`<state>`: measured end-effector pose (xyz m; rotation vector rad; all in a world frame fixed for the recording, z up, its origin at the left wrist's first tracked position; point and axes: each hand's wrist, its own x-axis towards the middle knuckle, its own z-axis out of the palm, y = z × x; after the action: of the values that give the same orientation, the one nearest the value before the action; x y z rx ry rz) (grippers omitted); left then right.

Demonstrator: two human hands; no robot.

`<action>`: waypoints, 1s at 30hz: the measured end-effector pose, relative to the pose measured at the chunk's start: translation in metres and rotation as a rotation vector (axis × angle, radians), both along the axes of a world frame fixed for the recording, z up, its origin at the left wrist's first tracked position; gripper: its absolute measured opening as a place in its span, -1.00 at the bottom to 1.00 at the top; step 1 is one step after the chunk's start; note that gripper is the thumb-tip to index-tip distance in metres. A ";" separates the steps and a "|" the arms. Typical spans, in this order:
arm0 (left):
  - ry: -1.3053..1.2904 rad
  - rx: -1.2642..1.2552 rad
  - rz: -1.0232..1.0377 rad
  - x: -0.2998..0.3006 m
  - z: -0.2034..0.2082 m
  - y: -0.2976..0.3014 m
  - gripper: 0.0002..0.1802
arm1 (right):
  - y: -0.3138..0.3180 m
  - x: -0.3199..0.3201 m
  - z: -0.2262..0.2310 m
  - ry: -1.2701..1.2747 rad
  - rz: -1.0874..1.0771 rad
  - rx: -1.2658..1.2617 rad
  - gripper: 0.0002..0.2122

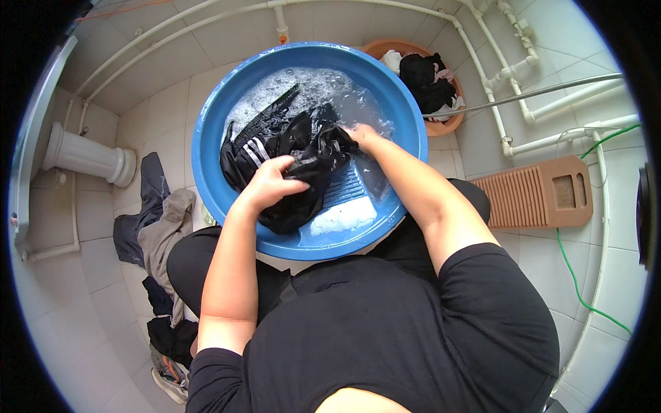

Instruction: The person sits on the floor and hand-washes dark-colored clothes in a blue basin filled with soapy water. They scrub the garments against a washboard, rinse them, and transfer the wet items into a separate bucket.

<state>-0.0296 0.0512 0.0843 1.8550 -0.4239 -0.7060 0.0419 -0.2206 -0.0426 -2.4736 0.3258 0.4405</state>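
Closest to the lens, a black-shirted torso fills the lower frame, and both bare forearms rise from it toward a blue basin (206, 148) held between the knees. Much stays hidden: the lap and legs vanish under the basin, and the far part of the black garment (296, 162) sinks beneath sudsy water, so its full shape cannot be made out. White stripes show on one fold at its left.

Left hand (272, 184) sits knuckles-up, elbow bent, fingers curled down into a bunch of the wet black cloth over the ribbed blue washboard (348, 189) lying inside the basin. Right hand (359, 135) reaches further in, wrist angled inward; its fingers close on the same garment, their tips buried in the cloth and foam.

Behind the basin an orange tub (441, 127) of dark laundry is half covered by the rim. A brown washboard (540, 193) lies on the tiles at right, and a heap of clothes (155, 227) at left.
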 end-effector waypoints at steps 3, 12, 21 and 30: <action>0.473 -1.107 0.390 -0.004 -0.011 -0.018 -0.56 | 0.023 -0.018 0.056 -0.467 0.134 0.220 -0.58; 0.712 -1.106 0.849 0.007 -0.090 -0.031 -0.56 | 0.133 -0.105 0.136 -1.047 0.625 0.359 -0.83; 0.799 -0.864 0.999 -0.003 -0.056 -0.040 -0.55 | 0.138 -0.075 0.108 -1.007 0.456 0.248 -0.81; 0.987 -0.926 0.722 0.008 -0.048 -0.043 -0.76 | 0.025 -0.005 0.055 -0.496 -0.073 -0.405 -0.50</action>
<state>-0.0216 0.0083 0.0364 0.5493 0.4954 -0.6509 0.0365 -0.1954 0.0122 -2.8377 0.3183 -0.3034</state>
